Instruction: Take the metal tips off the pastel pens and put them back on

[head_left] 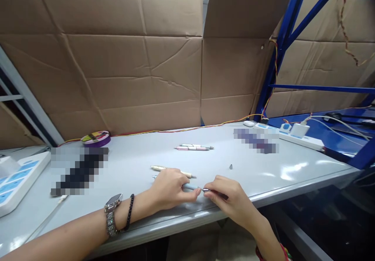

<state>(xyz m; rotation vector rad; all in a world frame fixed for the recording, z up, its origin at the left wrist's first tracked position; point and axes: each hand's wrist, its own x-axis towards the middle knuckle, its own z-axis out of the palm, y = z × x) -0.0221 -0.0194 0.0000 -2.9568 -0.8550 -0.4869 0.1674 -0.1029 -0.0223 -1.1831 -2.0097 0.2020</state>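
My left hand rests low over the table and grips a light blue pen, whose tip points right. My right hand pinches a slim dark piece with a silver end. That end meets the blue pen's tip or lies right against it; I cannot tell which. Most of the slim piece is hidden by my fingers. A cream pen lies just behind my left hand, partly covered by it. Further back, a pink pen lies beside a pale green and white pen. A small grey cone sits behind my right hand.
A roll of purple tape stands at the back left. White power strips lie at the left and back right. Pixelated items flank the work area. Cardboard walls the back; a blue frame rises at the right.
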